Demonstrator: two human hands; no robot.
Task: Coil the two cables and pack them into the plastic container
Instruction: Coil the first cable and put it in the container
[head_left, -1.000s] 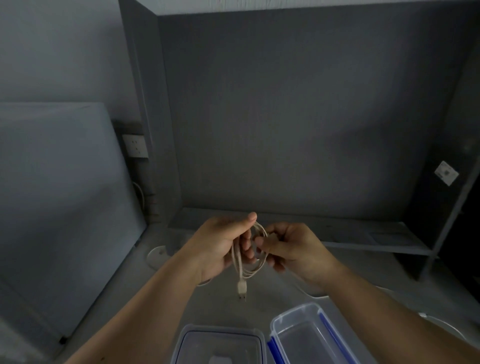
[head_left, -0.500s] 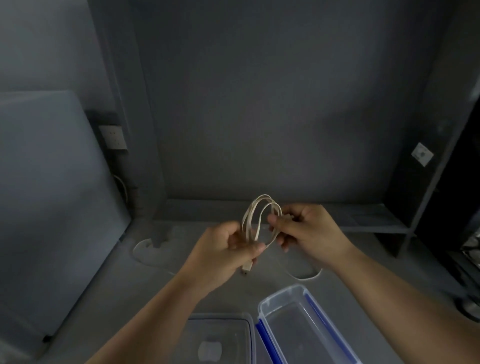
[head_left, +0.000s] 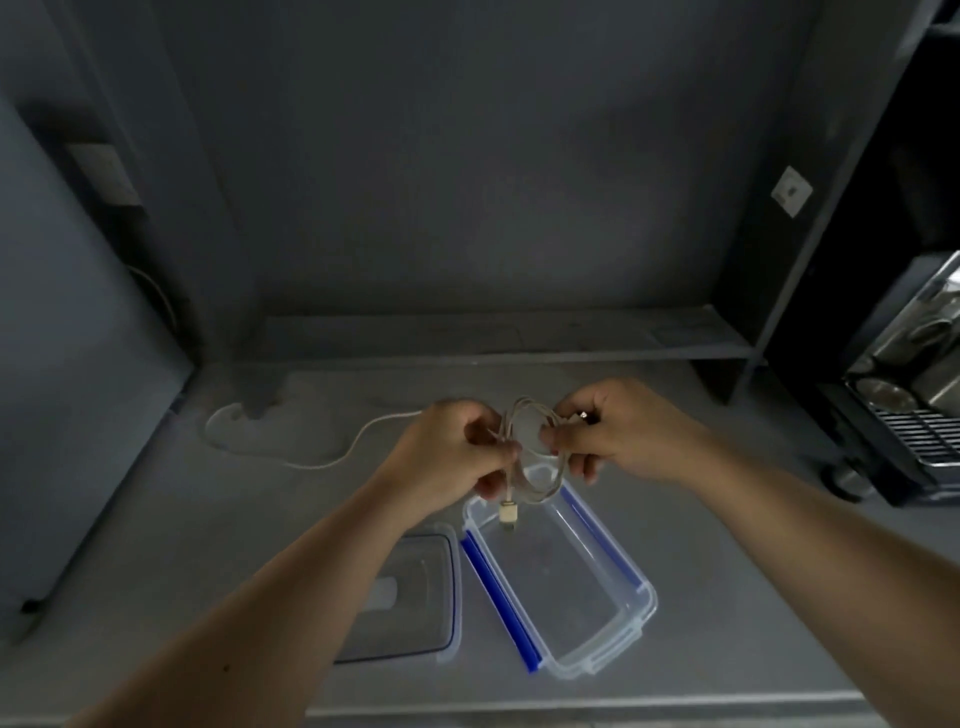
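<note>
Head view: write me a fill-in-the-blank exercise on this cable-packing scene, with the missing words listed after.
1. The coiled cable is held by ____ hands, the left hand and the right hand.
2. The container has clips coloured ____.
3. The lid lies on the desk to the ____ of the container.
4. The second cable lies loose on the ____.

Missing words: both; blue; left; desk
</note>
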